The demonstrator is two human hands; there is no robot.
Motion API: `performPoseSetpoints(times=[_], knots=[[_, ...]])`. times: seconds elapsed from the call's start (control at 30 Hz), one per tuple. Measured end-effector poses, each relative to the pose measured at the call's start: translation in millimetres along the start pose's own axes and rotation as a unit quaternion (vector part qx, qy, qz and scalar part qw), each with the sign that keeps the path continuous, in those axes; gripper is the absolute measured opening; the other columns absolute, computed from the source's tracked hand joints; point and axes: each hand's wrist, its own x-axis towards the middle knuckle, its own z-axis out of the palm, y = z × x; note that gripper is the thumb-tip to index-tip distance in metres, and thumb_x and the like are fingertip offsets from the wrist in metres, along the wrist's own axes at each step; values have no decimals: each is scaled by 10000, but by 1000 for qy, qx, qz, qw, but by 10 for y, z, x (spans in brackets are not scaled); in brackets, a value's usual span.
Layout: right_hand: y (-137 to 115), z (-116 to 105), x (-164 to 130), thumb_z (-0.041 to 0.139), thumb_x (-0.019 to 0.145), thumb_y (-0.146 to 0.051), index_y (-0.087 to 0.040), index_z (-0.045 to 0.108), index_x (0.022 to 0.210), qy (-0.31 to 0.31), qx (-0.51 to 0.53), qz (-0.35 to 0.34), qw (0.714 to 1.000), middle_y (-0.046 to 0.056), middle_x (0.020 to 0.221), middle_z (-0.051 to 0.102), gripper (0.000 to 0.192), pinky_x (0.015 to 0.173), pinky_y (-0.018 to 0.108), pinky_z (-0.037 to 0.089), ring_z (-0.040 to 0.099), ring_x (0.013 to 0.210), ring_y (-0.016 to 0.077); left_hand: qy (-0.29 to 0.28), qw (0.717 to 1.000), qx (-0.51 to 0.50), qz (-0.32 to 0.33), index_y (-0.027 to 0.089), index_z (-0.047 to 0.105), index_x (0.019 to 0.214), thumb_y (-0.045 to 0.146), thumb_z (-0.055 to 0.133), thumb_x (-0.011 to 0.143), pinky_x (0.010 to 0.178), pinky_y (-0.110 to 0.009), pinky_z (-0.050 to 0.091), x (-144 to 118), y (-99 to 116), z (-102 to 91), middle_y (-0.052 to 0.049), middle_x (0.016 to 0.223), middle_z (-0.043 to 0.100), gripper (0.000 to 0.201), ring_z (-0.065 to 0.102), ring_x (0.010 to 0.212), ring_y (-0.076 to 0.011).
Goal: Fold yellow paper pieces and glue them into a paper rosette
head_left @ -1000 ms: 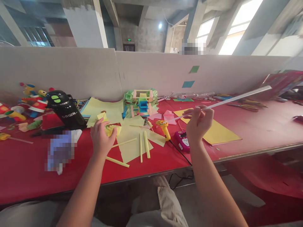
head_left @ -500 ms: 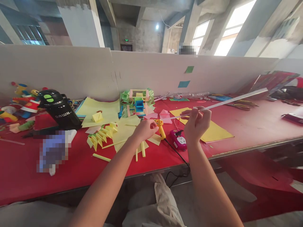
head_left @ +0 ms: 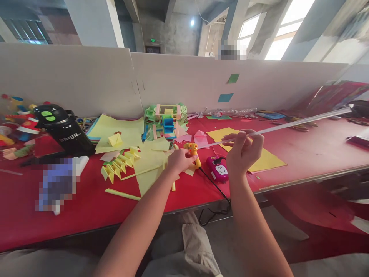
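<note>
My left hand (head_left: 182,159) is closed on a small yellow glue gun (head_left: 197,162), whose black cord hangs over the table's front edge. To its right, my right hand (head_left: 245,152) pinches a long translucent glue stick (head_left: 302,122) between thumb and fingers. The stick slants up to the right, and its near end points toward the rear of the glue gun. Whether that end touches the gun I cannot tell. Just below and left of my right hand sits a purple power socket (head_left: 213,173) with a black plug in it.
Yellow folded paper strips (head_left: 119,165) and paper sheets (head_left: 121,130) lie on the left. Behind the gun stands a green and blue paper model (head_left: 168,125). A black bottle (head_left: 65,130) is at far left, yellow card (head_left: 268,157) at right, pliers (head_left: 296,125) farther back.
My right hand has shifted slightly right with the glue stick. My left hand has closed around the glue gun, which is turned a little. The whole view has tilted slightly.
</note>
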Motion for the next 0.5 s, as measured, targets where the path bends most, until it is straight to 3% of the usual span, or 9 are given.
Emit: performPoseSetpoints(times=[0.23, 0.5], knots=[[20, -16, -19, 498, 990, -454, -234, 437, 961, 18, -5, 15, 1000, -46, 695, 603, 230, 471, 255, 577, 708, 628, 143, -10, 1000, 4, 29, 219, 752, 789, 568, 575, 868, 649, -314, 428, -56, -8, 7, -68, 784, 738, 399, 677, 784, -239], [-4, 61, 87, 466, 1004, -465, -243, 439, 971, -13, -9, 15, 1000, -58, 672, 580, 226, 470, 244, 567, 690, 606, 128, -17, 1000, -3, 6, 216, 752, 783, 576, 547, 875, 615, -308, 393, -108, 32, -1, -70, 743, 718, 424, 665, 764, -239]])
